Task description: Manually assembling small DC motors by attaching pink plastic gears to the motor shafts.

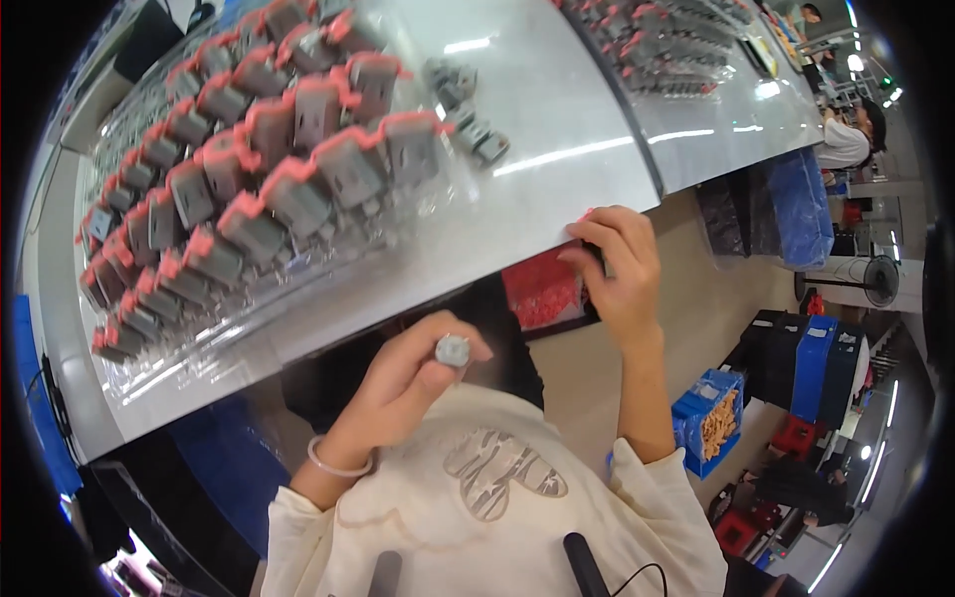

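Observation:
My left hand is closed round a small grey metal motor, its round end facing up between thumb and fingers. Farther right, at the table's front edge, my right hand pinches a small pink cap at its fingertips. Below that hand, a red heap of small pink-red caps lies in a dark-edged box. On the left of the table, a clear plastic tray holds rows of grey motors, many with pink caps. Several uncapped motors lie loose beside it.
The pale table has a dark seam at its right, with another tray of pink-capped motors beyond. A blue crate of tan pieces stands on the floor at right, near dark bins and a fan. Other people sit farther off.

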`<state>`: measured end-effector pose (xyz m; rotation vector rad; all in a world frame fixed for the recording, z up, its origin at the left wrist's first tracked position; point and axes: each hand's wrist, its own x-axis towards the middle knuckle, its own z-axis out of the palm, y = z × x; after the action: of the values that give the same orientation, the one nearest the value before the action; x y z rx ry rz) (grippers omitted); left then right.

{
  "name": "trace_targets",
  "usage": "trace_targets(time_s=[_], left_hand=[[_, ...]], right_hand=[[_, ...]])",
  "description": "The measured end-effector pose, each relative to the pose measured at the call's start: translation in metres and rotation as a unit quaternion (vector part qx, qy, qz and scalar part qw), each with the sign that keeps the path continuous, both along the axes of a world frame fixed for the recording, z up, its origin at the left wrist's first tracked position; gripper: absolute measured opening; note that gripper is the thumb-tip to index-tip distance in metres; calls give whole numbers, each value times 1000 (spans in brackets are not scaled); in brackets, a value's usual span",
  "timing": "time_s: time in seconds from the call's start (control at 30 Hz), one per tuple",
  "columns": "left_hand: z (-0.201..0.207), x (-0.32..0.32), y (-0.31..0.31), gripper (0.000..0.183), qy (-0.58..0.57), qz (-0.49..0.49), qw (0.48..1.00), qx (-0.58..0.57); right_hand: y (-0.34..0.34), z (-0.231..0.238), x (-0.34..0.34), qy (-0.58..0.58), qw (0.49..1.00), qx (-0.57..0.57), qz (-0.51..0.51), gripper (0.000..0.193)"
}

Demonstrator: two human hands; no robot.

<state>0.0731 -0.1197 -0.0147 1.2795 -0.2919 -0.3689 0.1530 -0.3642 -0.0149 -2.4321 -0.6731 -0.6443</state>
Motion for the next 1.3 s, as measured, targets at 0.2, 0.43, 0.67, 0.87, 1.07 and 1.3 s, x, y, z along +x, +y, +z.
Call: trace_targets(time_s=[0.2,0.43,0.67,0.87,1.07,1.3], left_hand=[[5,3,-3,52,-55,23,997,46],[-2,-2,-3,40,-137,65,983,106],[-4,0,-5,33,-186,87,966,158],[-1,1,-3,32,-174,89,968,157],[-5,-1,-2,31,-186,90,970,131],[-3,1,1,29,-192,74,967,149]], right_hand=[[23,23,-15,125,977,166,40,19],[65,48,-42,417,775,420,222,23],[68,50,-50,407,775,444,191,21],[74,38,-55,282,895,301,170,18],[70,34,-44,229,919,235,219,26],[66,37,-38,174,938,166,248,28]])
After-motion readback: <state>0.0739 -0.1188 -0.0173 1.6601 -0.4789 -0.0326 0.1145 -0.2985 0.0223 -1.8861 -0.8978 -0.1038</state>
